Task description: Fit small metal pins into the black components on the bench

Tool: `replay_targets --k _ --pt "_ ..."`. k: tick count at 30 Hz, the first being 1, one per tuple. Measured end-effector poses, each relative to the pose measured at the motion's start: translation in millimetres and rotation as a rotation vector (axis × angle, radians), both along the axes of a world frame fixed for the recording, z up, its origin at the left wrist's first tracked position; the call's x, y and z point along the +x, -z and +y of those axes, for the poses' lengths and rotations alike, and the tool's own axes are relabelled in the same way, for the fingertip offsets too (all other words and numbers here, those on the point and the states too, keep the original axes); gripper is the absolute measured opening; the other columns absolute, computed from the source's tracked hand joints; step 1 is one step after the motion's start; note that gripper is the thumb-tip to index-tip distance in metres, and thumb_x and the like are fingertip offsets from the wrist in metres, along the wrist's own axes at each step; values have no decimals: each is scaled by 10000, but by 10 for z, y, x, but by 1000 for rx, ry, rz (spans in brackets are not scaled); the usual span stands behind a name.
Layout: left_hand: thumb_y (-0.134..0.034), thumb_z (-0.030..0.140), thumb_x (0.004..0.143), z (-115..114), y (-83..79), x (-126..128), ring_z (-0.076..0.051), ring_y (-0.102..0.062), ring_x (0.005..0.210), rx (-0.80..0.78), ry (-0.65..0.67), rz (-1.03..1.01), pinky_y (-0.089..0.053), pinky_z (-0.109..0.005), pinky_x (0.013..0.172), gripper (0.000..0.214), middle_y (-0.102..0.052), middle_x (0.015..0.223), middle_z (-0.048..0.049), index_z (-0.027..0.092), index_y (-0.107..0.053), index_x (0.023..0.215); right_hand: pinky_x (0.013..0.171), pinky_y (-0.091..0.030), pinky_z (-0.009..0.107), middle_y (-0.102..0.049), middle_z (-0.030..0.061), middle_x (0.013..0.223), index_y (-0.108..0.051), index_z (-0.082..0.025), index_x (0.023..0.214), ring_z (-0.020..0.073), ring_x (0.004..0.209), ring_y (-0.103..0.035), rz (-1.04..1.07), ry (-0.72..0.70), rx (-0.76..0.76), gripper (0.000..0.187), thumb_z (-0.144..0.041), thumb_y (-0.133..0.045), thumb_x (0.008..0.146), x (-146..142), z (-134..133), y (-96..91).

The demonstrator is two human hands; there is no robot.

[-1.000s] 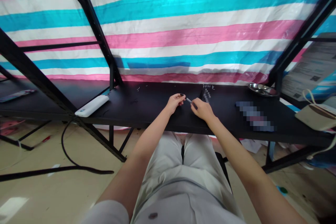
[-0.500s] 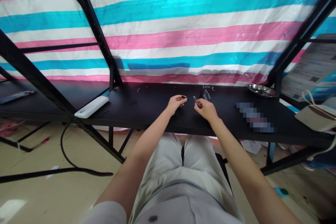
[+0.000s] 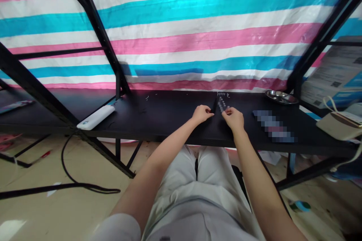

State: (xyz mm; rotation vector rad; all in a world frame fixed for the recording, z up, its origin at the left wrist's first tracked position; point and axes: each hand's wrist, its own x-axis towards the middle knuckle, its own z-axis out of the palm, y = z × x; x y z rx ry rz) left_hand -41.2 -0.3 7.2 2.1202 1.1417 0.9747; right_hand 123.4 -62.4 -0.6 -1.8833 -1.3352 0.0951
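Note:
My left hand (image 3: 203, 114) is closed in a pinch at the near end of a dark row of small black pieces (image 3: 215, 104). A bit of black shows at its fingertips. Just right of it, a slanted row of small clear tube-like pieces (image 3: 222, 102) lies on the black table (image 3: 166, 115). My right hand (image 3: 234, 118) is at the near end of that row, with thumb and fingers pinched on a small clear tube that is partly hidden. Behind the rows lie several tiny white curly bits (image 3: 223, 94).
A white oblong device (image 3: 96, 117) lies at the left by a black metal post (image 3: 102, 37). To the right are a round metal dish (image 3: 281, 97), a blurred-out flat object (image 3: 273, 126) and a beige bag (image 3: 339, 125). A striped sheet (image 3: 198, 19) hangs behind.
Both hands have moved right and slightly nearer the table's front edge. My left hand is now beside the black row; my right hand has lowered its clear tube to the near end of the clear row.

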Motion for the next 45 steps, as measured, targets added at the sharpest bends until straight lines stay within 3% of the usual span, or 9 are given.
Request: replay_targets --k 6,11,17,21,29,45 --pt "-744 299 633 -29 44 142 -183 -577 674 -51 -118 75 -411 -285 660 162 -636 697 -51 165 -699 713 600 -418 295 -692 68 753 -671 -225 714 221 731 -630 -128 10 -114 191 -389 -573 723 37 75 89" --pt "-745 289 632 -55 44 167 -192 -567 689 -43 -138 109 -395 -299 695 135 -619 670 -45 173 -680 649 628 -429 317 -694 87 825 -695 -231 792 243 791 -628 -179 41 -183 224 -406 -562 748 27 102 102" --pt "-762 387 608 -95 49 139 -239 -551 809 -3 -146 166 -361 -344 777 243 -597 735 -51 179 -671 694 614 -428 313 -686 98 799 -697 -219 798 233 743 -622 -187 46 -155 267 -453 -600 712 32 96 126" --pt "-757 436 617 -185 35 88 -254 -524 886 65 -156 200 -343 -348 794 328 -586 823 -60 181 -659 797 628 -426 315 -684 98 813 -686 -207 810 227 742 -618 -191 47 -134 305 -482 -618 698 43 93 147" --pt "-674 306 754 -330 -8 33 -198 -509 966 329 -171 222 -333 -323 823 281 -597 998 -30 206 -582 999 691 -420 319 -683 84 885 -665 -203 876 237 839 -619 -201 37 -210 314 -476 -580 746 9 47 90" --pt "-604 315 816 -327 37 47 -184 -505 948 445 -124 308 -349 -329 800 283 -576 1004 -25 243 -609 1090 715 -405 314 -675 63 902 -647 -206 906 233 881 -609 -227 20 -259 300 -459 -542 783 -15 25 45"
